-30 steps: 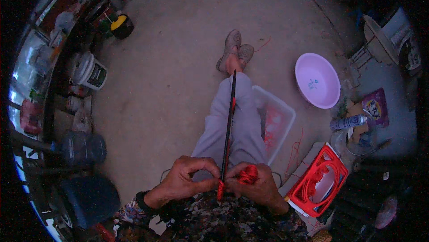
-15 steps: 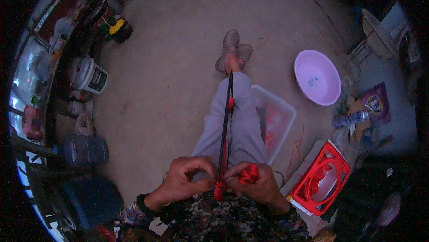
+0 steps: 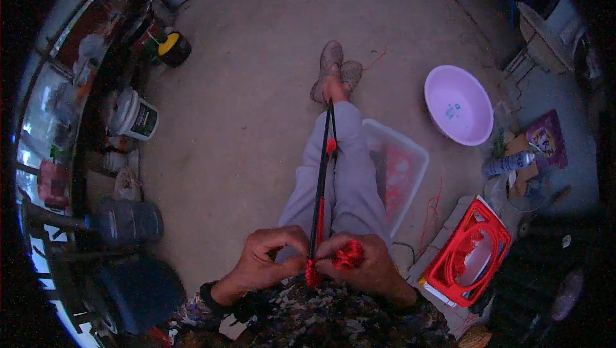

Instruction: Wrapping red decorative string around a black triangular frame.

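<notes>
Red yarn (image 3: 348, 255) – one bundle – is held in the curled right hand (image 3: 370, 272); one braid (image 3: 312, 275) is pinched by the left hand (image 3: 258, 263).

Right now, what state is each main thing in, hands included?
Left hand, pinched at the red cordwork
Right hand, curled, holding a red bundle
Dark strands, stretched straight toward the shoes
Shoes, worn, overlapping in view
Purple basin, open side up
Translucent tub, holding red material
</notes>
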A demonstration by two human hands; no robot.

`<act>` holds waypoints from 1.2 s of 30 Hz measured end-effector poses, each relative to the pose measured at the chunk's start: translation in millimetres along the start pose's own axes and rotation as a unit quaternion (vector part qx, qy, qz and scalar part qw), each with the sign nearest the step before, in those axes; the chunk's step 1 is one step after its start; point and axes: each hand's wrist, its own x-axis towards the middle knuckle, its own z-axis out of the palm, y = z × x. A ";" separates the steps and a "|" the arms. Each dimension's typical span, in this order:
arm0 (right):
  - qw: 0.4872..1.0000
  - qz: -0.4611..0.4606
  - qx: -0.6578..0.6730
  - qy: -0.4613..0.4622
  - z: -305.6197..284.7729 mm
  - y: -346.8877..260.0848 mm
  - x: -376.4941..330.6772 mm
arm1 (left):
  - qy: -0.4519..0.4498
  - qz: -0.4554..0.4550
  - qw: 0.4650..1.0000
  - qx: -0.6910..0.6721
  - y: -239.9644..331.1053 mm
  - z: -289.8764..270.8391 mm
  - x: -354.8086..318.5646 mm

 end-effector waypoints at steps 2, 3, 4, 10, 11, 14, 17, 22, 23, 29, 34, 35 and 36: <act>1.000 -0.014 -0.005 0.003 0.0 1.0 0.4 | -0.006 -0.011 1.000 -0.025 -7.3 1.3 -2.6; 1.000 -0.010 -0.013 -0.001 -1.2 -0.7 1.1 | 0.003 -0.027 0.999 -0.030 -6.8 2.5 -3.5; 1.000 -0.006 -0.022 -0.006 -1.8 -1.5 1.6 | 0.012 -0.043 0.998 -0.036 -4.9 3.8 -4.4; 0.992 -0.109 -0.051 0.042 0.1 13.5 -1.1 | 0.038 -0.119 0.987 -0.097 5.9 14.4 -5.1; 0.992 -0.108 -0.044 0.055 0.5 12.9 -1.7 | 0.036 -0.110 0.988 -0.100 4.2 15.2 -5.6; 0.993 -0.093 -0.033 0.070 0.2 10.1 -4.2 | 0.033 -0.111 0.989 -0.097 2.9 16.8 -7.0; 0.992 -0.100 -0.063 0.045 -3.0 9.2 -6.1 | 0.048 -0.105 0.988 -0.105 2.9 19.8 -9.0; 0.982 -0.141 -0.125 0.024 -3.8 5.0 -8.9 | 0.061 -0.097 0.990 -0.086 0.6 24.3 -14.9; 0.985 -0.109 -0.131 0.012 -3.8 0.9 -8.9 | 0.060 -0.097 0.991 -0.077 -0.8 24.0 -16.0; 0.980 -0.099 -0.170 -0.002 -6.7 -4.9 -8.3 | 0.049 -0.094 0.989 -0.102 -6.7 27.7 -16.9; 0.954 -0.189 -0.219 0.081 -13.9 -1.9 -13.5 | 0.021 -0.131 0.983 -0.126 1.2 32.1 -11.8; 0.940 -0.223 -0.237 0.103 -13.4 -0.7 -13.8 | 0.019 -0.135 0.982 -0.131 2.2 33.4 -11.0; 0.924 -0.256 -0.254 0.124 -11.3 1.3 -14.1 | 0.021 -0.150 0.981 -0.120 5.7 35.2 -10.3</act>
